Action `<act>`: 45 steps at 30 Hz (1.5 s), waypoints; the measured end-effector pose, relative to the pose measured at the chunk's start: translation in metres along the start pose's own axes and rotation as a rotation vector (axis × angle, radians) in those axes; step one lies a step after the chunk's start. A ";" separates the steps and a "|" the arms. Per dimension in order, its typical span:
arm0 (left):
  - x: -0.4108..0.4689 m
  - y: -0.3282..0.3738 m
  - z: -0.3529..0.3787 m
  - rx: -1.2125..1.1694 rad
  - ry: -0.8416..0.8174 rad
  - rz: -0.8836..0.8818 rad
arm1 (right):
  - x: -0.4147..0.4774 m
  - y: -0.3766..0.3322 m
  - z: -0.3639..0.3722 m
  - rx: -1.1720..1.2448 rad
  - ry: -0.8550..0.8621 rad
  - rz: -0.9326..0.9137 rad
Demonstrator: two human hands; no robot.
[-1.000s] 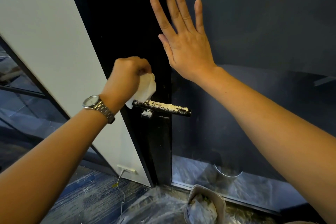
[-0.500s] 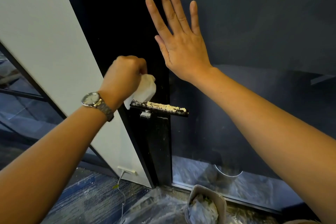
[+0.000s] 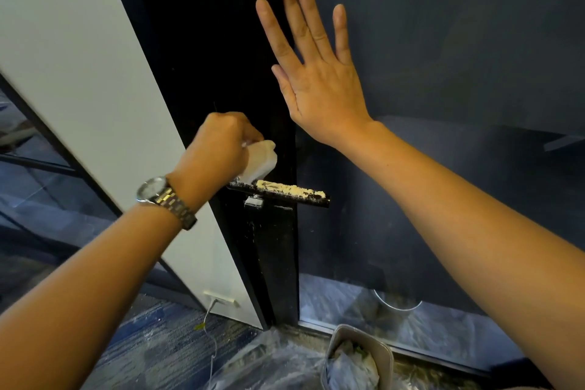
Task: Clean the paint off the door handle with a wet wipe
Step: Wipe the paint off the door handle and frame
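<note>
A black lever door handle (image 3: 285, 192) sticks out level from the dark door edge (image 3: 272, 247); its top is crusted with pale yellowish paint. My left hand (image 3: 218, 149), a watch on its wrist, is shut on a white wet wipe (image 3: 259, 161) that touches the handle's left end. My right hand (image 3: 316, 73) lies flat with fingers spread against the dark blue door face (image 3: 443, 57), above and to the right of the handle. It holds nothing.
A grey bin (image 3: 357, 358) stuffed with used wipes stands on plastic sheeting (image 3: 269, 364) at the door's foot. A white wall panel (image 3: 79, 57) with a low socket and a hanging cable is on the left, over blue carpet.
My left hand has slid the wipe slightly to the right, lower onto the handle's left end. My right hand stays flat on the door; the view has shifted a little.
</note>
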State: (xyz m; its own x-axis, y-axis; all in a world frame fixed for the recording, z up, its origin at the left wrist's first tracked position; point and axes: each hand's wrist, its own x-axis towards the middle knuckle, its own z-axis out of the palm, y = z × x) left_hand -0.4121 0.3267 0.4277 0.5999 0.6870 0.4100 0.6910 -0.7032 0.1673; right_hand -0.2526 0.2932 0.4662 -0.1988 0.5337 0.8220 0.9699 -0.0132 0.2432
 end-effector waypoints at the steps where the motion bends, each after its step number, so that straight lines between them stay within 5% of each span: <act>1: 0.000 -0.007 -0.004 -0.037 0.026 -0.058 | 0.000 0.000 0.000 0.001 -0.005 0.000; 4: -0.003 -0.011 -0.007 -0.064 0.112 -0.149 | 0.001 -0.002 0.000 0.000 -0.007 0.007; 9: -0.002 0.016 0.002 0.030 -0.044 0.022 | 0.000 -0.001 -0.002 0.042 -0.027 0.002; 15: 0.007 0.008 -0.011 -0.091 0.100 -0.341 | 0.000 0.003 -0.006 0.099 -0.073 -0.037; 20: 0.000 0.041 0.005 0.092 -0.081 -0.107 | -0.001 0.005 -0.009 0.103 -0.097 -0.051; 25: 0.000 0.021 -0.003 -0.078 0.166 -0.320 | -0.002 0.008 -0.010 0.102 -0.111 -0.082; 30: -0.005 0.048 0.014 0.044 0.022 -0.166 | -0.002 0.007 -0.010 0.097 -0.111 -0.085; 35: -0.001 0.003 -0.006 -0.215 0.158 -0.432 | -0.002 0.008 -0.012 0.113 -0.120 -0.100; 42: 0.000 0.030 -0.005 -0.154 -0.005 -0.570 | -0.002 0.006 -0.010 0.113 -0.115 -0.086; 45: 0.004 0.015 -0.001 -0.355 -0.069 -0.768 | -0.002 0.007 -0.010 0.118 -0.119 -0.086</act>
State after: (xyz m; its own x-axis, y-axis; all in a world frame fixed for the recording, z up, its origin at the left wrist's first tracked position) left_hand -0.3991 0.3187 0.4328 0.0473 0.9988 0.0136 0.7558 -0.0447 0.6533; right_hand -0.2472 0.2833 0.4718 -0.2709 0.6248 0.7322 0.9611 0.1327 0.2424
